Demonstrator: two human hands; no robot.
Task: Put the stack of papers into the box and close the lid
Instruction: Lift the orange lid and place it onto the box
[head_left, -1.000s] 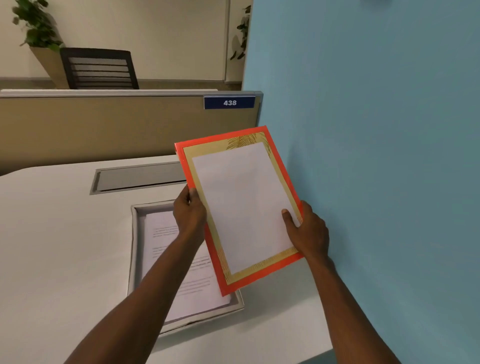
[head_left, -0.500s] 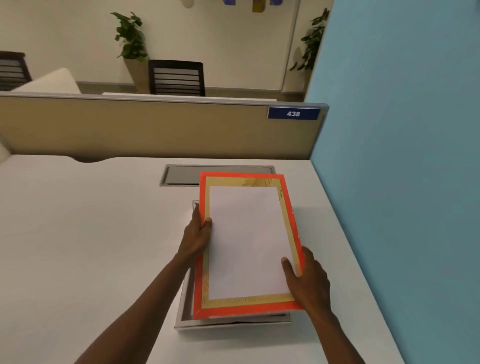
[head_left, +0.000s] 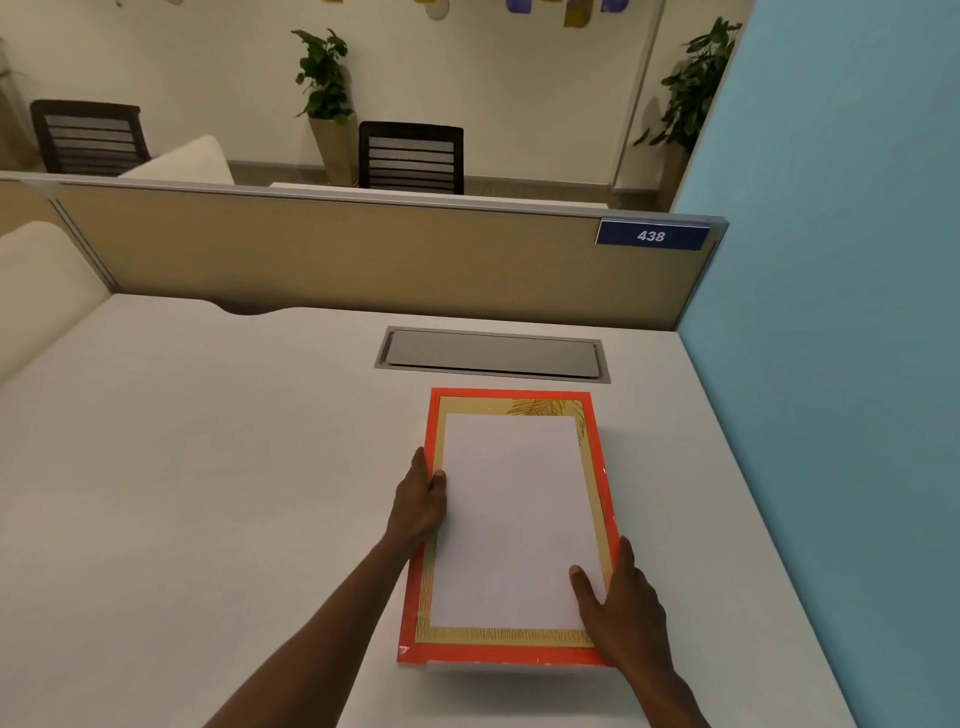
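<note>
The orange lid (head_left: 511, 519), with a gold border and a white panel, lies flat over the box on the white desk. Only a thin pale strip of the box (head_left: 519, 666) shows under the lid's near edge. The stack of papers is hidden beneath the lid. My left hand (head_left: 418, 501) grips the lid's left edge, thumb on top. My right hand (head_left: 621, 608) holds the lid's near right corner, thumb pressed on the white panel.
A grey cable hatch (head_left: 493, 353) is set into the white desk (head_left: 182, 493) just beyond the box. A tan partition (head_left: 337, 260) with a blue 438 tag (head_left: 651, 236) borders the far edge. A light blue wall (head_left: 841, 338) stands close on the right.
The lid was held tilted up above the open box with papers visible. Both hands lowered it flat onto the box, which now covers the papers.
</note>
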